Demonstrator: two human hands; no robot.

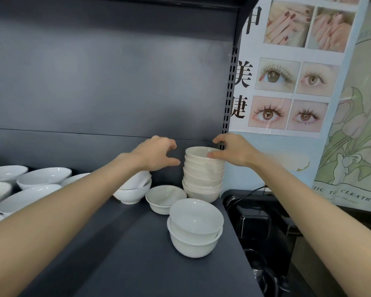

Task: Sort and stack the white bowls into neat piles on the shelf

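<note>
My right hand (pixel 234 153) pinches the empty top bowl (pixel 198 153) of the tall stack (pixel 204 183) on the shelf (pixel 137 243); my left hand (pixel 156 153) hovers alongside, loosely curled, holding nothing.

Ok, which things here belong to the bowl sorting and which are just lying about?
Job: tall stack of cream-white ceramic bowls, single cream bowl, front pair of nested white bowls, wide shallow white bowls, dark grey shelf, left hand, right hand.
Lying about: beauty poster of eyes and nails, black device with cables.
</note>
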